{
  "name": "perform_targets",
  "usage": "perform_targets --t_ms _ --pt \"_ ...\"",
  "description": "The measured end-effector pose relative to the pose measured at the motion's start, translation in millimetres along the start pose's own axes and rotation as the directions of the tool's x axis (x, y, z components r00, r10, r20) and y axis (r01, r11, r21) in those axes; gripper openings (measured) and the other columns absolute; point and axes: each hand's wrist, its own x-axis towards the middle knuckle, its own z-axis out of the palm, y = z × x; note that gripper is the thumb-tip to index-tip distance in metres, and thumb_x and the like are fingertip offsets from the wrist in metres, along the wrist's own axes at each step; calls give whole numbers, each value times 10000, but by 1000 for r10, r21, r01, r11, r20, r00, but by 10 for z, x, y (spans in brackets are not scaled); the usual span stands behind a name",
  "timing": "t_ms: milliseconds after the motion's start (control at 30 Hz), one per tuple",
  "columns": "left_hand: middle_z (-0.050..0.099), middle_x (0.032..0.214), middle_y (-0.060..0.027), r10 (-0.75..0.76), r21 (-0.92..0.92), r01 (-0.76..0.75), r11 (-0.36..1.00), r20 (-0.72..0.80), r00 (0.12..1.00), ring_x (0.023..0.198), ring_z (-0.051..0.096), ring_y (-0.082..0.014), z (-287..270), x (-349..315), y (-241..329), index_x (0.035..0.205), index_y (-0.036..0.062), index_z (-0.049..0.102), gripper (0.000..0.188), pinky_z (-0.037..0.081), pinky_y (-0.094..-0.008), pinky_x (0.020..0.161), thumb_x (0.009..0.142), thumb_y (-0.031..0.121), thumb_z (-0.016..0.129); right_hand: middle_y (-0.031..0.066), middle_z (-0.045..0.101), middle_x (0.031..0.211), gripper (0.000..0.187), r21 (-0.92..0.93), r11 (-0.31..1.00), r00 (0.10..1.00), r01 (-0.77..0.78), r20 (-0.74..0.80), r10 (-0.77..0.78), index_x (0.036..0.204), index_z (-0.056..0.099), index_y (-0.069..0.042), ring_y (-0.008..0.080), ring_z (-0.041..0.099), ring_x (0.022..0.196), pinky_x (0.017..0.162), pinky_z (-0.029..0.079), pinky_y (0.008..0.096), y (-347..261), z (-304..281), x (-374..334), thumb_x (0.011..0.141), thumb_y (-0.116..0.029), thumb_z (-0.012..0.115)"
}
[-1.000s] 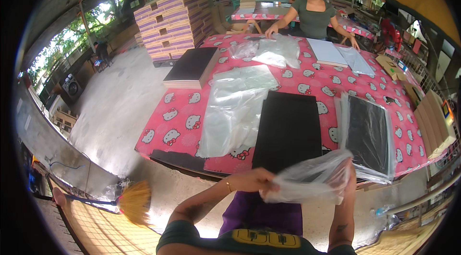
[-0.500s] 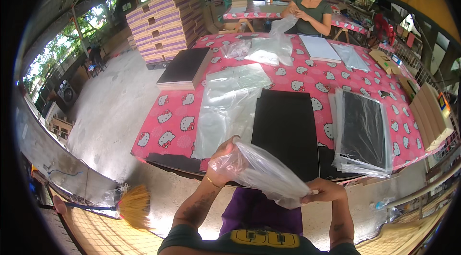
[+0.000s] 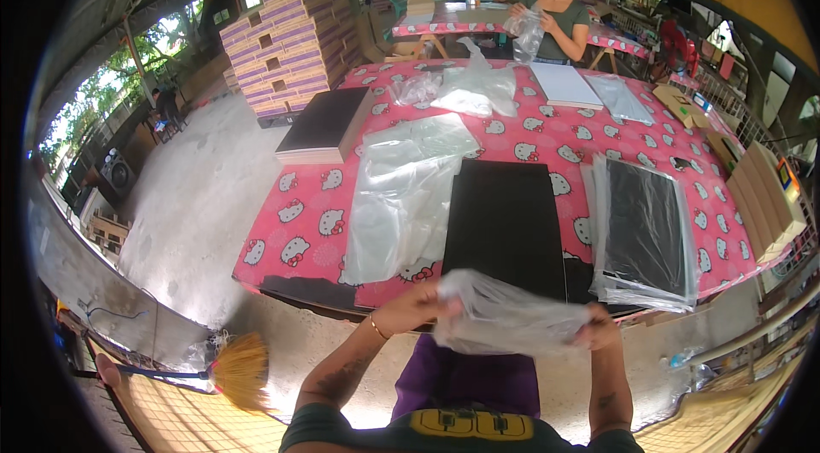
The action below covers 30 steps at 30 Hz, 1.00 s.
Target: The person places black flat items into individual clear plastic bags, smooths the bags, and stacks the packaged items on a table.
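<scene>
The left hand (image 3: 418, 306) and the right hand (image 3: 600, 329) are both gripping a clear plastic bag (image 3: 508, 316), one at each end, so that it stretches crosswise between them in front of the body. The bag is blurred and crumpled, held at the near edge of the worktop (image 3: 266, 227), which has a pink patterned cover. In the view it overlaps the near end of some black sheets (image 3: 504, 218); whether it touches them I cannot tell. Just left of these sheets lies a pile of clear bags (image 3: 406, 197), and to their right is a stack of bagged black sheets (image 3: 645, 231). Farther back on the left sits a thick black-topped stack (image 3: 329, 118), and a white stack (image 3: 565, 84) lies near the far edge. Across the worktop, a co-worker (image 3: 564, 22) holds another clear bag (image 3: 527, 36) in both hands.
</scene>
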Motion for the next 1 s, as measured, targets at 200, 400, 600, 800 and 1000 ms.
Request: perform_targets --t_ms 200,400,600,800,1000 --pt "632 916 -65 83 -153 -85 985 -18 996 747 577 -86 -22 -132 88 888 8 585 256 483 -260 705 919 262 608 75 632 714 351 82 948 911 306 -316 -267 820 646 48 144 567 585 544 446 292 -187 294 43 812 -294 722" --pt "645 1129 -122 -57 201 -25 979 389 919 940 609 -168 -156 -2 -261 1191 -5 589 401 475 -338 860 874 234 648 126 674 876 421 76 898 817 434 -453 -357 951 655 42 207 646 707 643 513 308 -209 429 51 761 -317 764" --pt "652 910 -173 157 -569 -212 795 -145 977 834 660 -240 -78 -217 22 1050 -78 571 423 524 -312 762 862 294 643 117 643 989 402 -348 914 975 -210 -2 224 1008 646 41 179 609 884 789 480 310 -441 440 137 741 -229 780" --pt "630 880 -103 11 -490 -120 863 -218 976 718 621 -180 -197 -284 -198 1003 -22 565 318 499 -276 651 822 232 629 103 625 920 205 115 993 997 -1 -71 9 969 613 36 138 585 839 759 476 289 -233 296 -99 786 -34 674" --pt "576 785 -31 -54 -112 -13 994 -575 817 709 567 -87 459 -401 -800 1108 9 543 261 479 -232 608 849 -18 531 52 544 797 419 -466 836 580 -290 -780 -233 1137 511 -27 70 518 645 511 430 194 256 714 -19 768 138 398"
